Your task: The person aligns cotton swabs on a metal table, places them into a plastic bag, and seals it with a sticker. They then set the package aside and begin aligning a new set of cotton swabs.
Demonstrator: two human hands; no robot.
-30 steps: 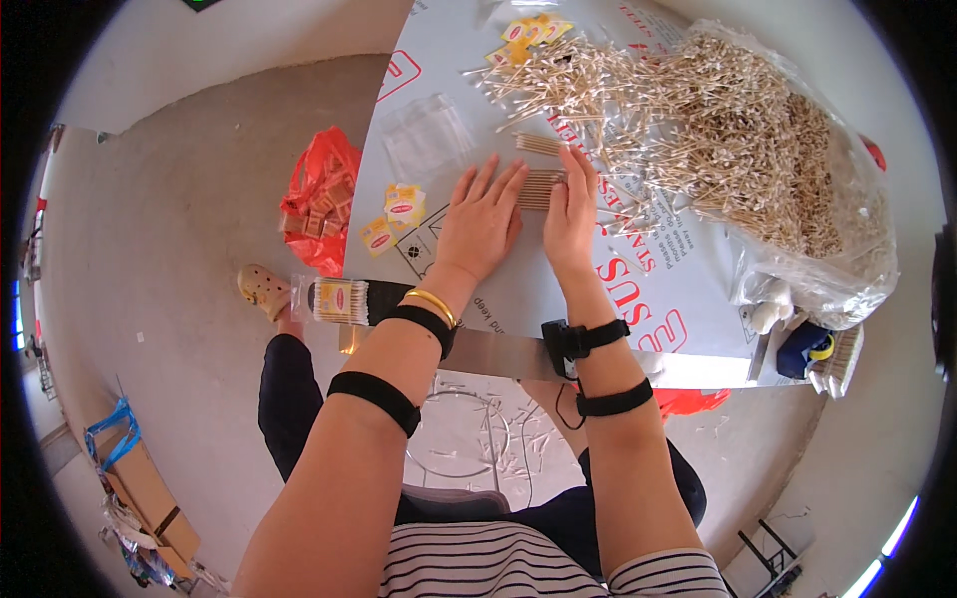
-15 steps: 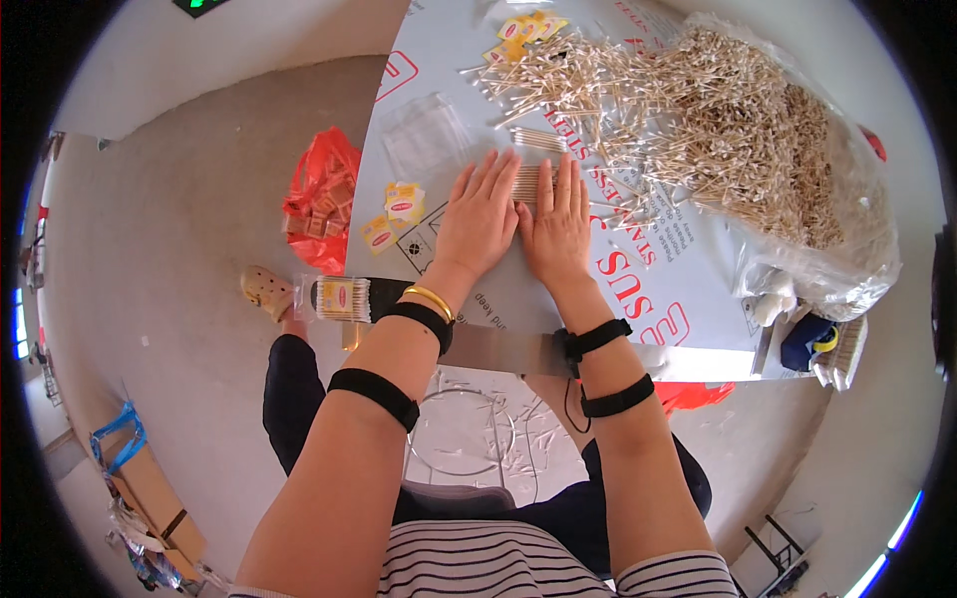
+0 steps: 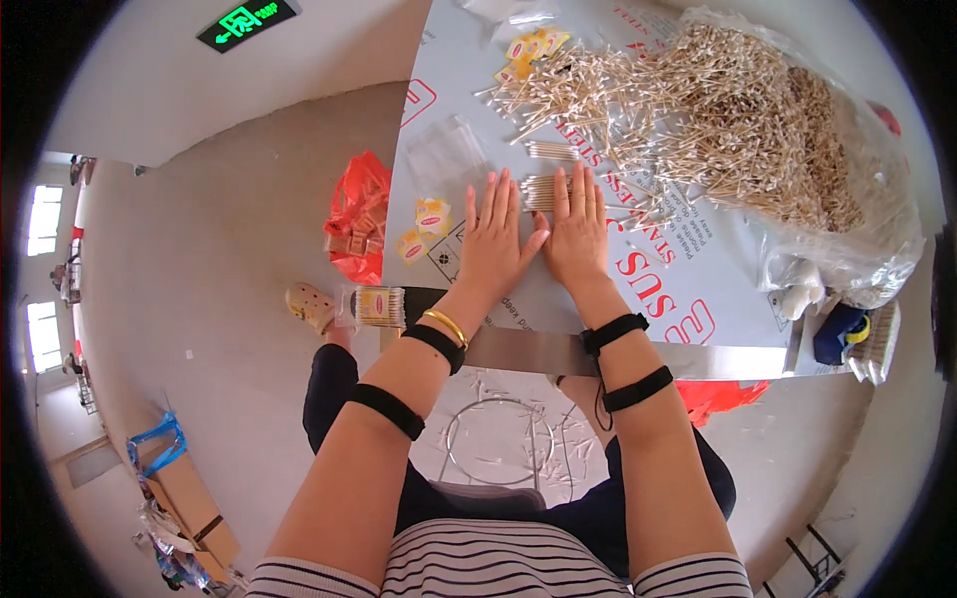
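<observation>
On the film-covered table, a row of cotton swabs (image 3: pixel 539 193) lies side by side between my hands. My left hand (image 3: pixel 494 236) is flat with its fingers stretched, a little to the left of the row. My right hand (image 3: pixel 578 231) also lies flat, its fingers over the row's right part. Just beyond is a smaller row of swabs (image 3: pixel 553 150). A large heap of loose cotton swabs (image 3: pixel 738 120) spreads over the far right, partly inside a clear plastic bag (image 3: pixel 882 239). Left of my left hand are yellow-and-white printed cards (image 3: pixel 433 216) and clear plastic sleeves (image 3: pixel 446 154).
A filled swab pack (image 3: pixel 379 305) rests at the table's near left edge. Beside the table hangs a red bag (image 3: pixel 360 214) with packs inside. More yellow cards (image 3: pixel 536 47) lie at the far edge. A brush (image 3: pixel 873 344) stands at the right corner.
My left hand has moved away from the swab row, its thumb now spread out. My right hand stays by the row. The whole view has shifted slightly.
</observation>
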